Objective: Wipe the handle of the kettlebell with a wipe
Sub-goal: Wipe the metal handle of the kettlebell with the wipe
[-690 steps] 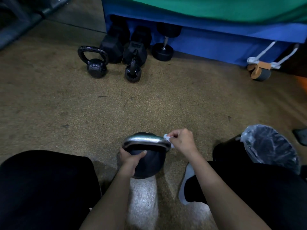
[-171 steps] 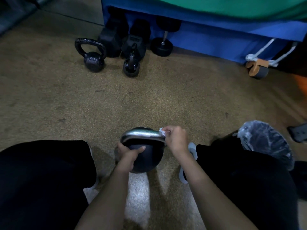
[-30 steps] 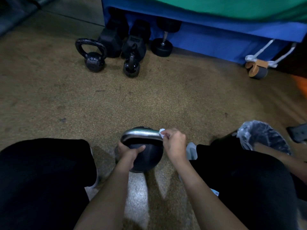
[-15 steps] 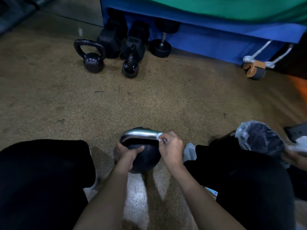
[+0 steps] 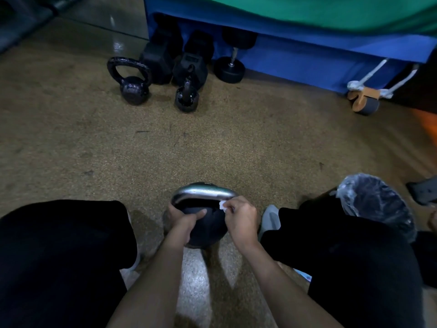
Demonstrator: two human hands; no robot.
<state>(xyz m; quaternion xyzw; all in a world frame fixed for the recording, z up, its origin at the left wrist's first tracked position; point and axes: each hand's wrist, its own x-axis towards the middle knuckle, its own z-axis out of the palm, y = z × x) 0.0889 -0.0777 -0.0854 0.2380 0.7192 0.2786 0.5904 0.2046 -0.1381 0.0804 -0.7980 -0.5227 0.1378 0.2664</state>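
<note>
Our right hand (image 5: 241, 218) is curled shut, pinching a small white wipe (image 5: 222, 205) between thumb and fingertips and pressing it against the right end of the kettlebell's steel handle (image 5: 203, 193), just where the bar bends down toward the ball. Our left hand (image 5: 183, 220) is wrapped around the left side of the black kettlebell (image 5: 208, 229), thumb laid across its top under the handle, bracing it against the floor.

The kettlebell sits directly between our two hands, between our knees. The handle's long axis runs left to right across us, arching over the ball, so the rest of the bar lies to the left of the wipe, toward our bracing hand. We judge that the coming stroke has to travel leftward along that arc. The right hand is the nearer one to the handle and already touches it; the left is lower, on the ball.

Only a corner of the wipe shows, so we cannot tell how much of it wraps the bar.

Farther right of our right hand stands a bin lined with a clear plastic bag (image 5: 376, 204). Well ahead of both hands, two smaller black kettlebells (image 5: 132, 84) and dumbbells (image 5: 229, 67) rest against a blue mat (image 5: 295, 58).
</note>
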